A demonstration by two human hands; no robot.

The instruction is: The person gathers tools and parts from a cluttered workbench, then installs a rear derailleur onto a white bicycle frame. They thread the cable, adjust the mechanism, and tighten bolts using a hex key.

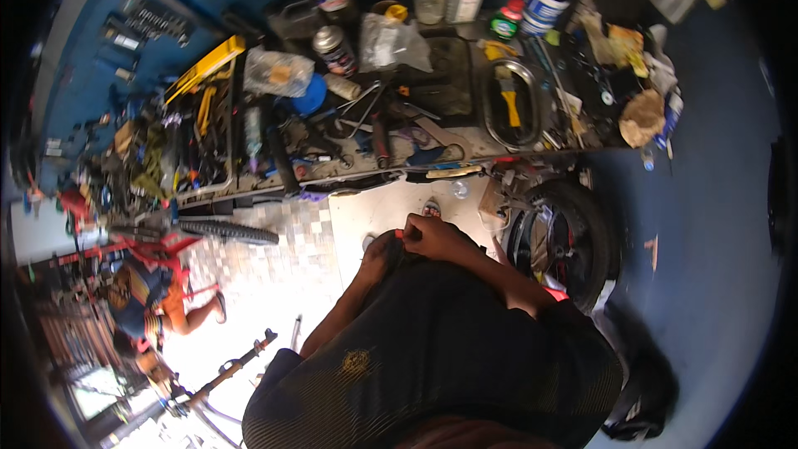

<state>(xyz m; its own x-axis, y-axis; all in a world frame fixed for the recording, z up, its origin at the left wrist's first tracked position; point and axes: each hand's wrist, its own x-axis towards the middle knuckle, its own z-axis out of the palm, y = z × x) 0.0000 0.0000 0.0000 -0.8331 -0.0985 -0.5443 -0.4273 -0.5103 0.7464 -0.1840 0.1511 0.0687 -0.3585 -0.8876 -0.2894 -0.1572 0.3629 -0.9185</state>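
Observation:
My left hand point(378, 258) and my right hand point(434, 240) meet in front of my dark shirt, short of the workbench edge. Between their fingers shows a small red piece point(399, 234), too small to name. The right hand is closed in a pinch at its side. The left hand's fingers curl in toward it, partly hidden, and dark cloth or material lies just under both hands. On the cluttered workbench point(324, 180) beyond lie several hand tools, a spray can point(334, 50) and an oval metal tray point(532, 116) with a yellow-handled brush point(508, 100).
Bottles, a white-and-blue tub point(544, 4) and plastic bags stand along the bench back. Wheels with black tyres point(603, 241) lean below at right, beside a blue wall point(706, 199). At left, a person point(154, 303) sits near a bicycle frame point(229, 370); another tyre point(229, 233) lies under the bench.

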